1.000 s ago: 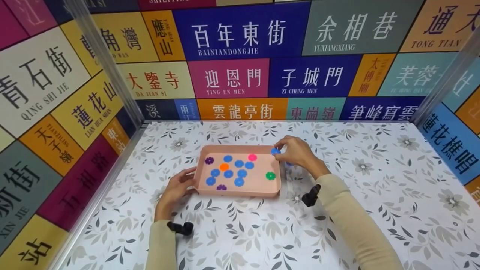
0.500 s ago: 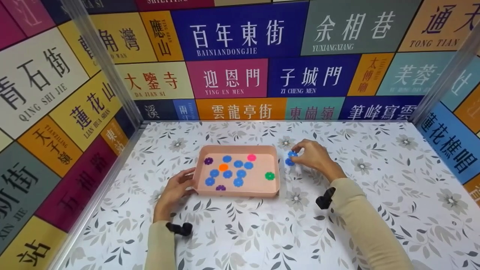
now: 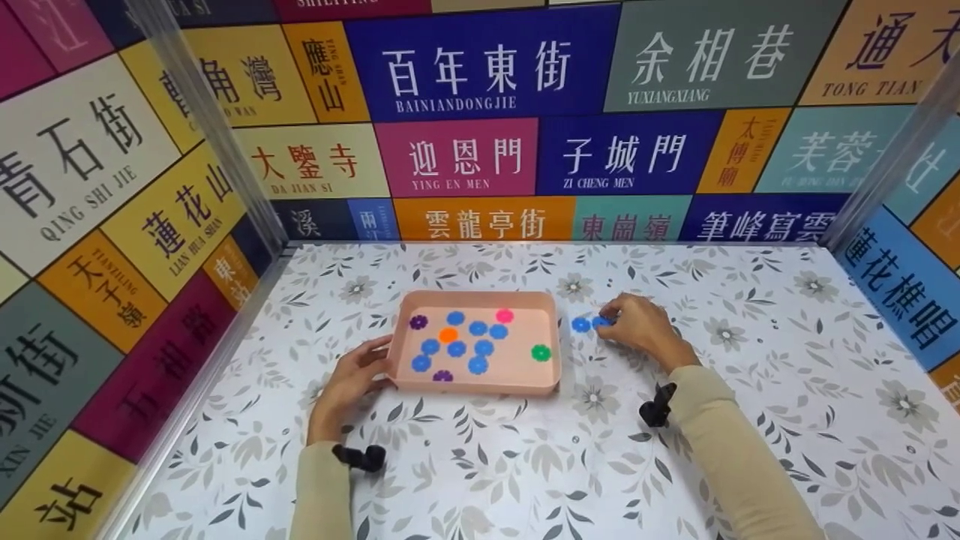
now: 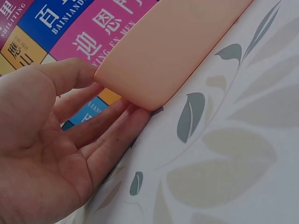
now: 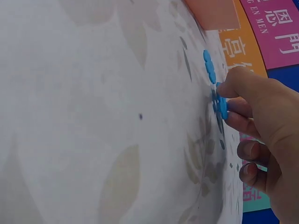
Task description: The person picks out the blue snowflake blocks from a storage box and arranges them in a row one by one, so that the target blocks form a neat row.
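My left hand [image 3: 352, 382] rests with its fingertips against the left end of a pink tray [image 3: 480, 387]; in the left wrist view, the extended fingers touch the tray's corner [image 4: 154, 60]. To the right of the tray, my right hand [image 3: 641, 330] pinches a blue flower-shaped disc [image 5: 222, 103] between thumb and fingers, close over the tabletop. Beside it on the left lies a second blue flower-shaped disc [image 3: 581, 325]. Several blue discs [image 3: 478, 364] lie in the tray, along with an orange one [image 3: 448, 335], a pink one [image 3: 505, 316], a green one [image 3: 541, 352] and two purple ones [image 3: 418, 322].
A floral-patterned cloth [image 3: 480, 465] covers the table. Panels with large printed signs [image 3: 480, 64] stand behind it and along both sides. Transparent corner posts [image 3: 225, 127] rise where the panels meet.
My right hand has moved right from the tray's far right corner and down to the tabletop. The blue disc it pinches now sits right of the other blue disc. My left hand stays put.
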A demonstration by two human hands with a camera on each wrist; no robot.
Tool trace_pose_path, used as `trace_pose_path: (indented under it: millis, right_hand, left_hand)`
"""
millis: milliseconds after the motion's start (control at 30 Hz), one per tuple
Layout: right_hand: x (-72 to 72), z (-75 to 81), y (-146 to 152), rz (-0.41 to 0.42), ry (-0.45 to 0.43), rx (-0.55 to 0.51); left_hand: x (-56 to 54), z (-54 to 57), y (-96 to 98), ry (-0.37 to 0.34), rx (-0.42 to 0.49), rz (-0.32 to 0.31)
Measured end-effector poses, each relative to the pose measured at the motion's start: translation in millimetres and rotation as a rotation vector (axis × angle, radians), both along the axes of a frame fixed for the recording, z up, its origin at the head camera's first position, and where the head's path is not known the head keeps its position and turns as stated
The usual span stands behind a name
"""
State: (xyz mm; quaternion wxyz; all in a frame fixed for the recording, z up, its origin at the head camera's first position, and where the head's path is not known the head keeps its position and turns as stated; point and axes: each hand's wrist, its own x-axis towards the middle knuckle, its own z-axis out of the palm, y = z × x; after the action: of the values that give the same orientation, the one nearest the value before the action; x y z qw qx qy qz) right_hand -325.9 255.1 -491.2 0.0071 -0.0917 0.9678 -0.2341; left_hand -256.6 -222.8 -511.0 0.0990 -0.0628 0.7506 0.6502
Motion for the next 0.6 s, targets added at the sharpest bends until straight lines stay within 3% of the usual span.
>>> trace_pose_path:
  millis: [167,433,600]
  right_hand:
    - [-0.8,-2.6,1.4,0.003,0.003,0.001]
    - [-1.2,-3.3,0.5,0.009,0.014,0.018]
    - [1.7,1.9,0.3,-0.004,0.023,-0.024]
  left_hand:
    - [-0.1,0.1,-0.1,0.026,0.006,-0.005]
    - [0.0,0.1,-1.5,0.008,0.015,-0.002]
    - [0.1,-1.2,-2.1,0.005,0.027,-0.005]
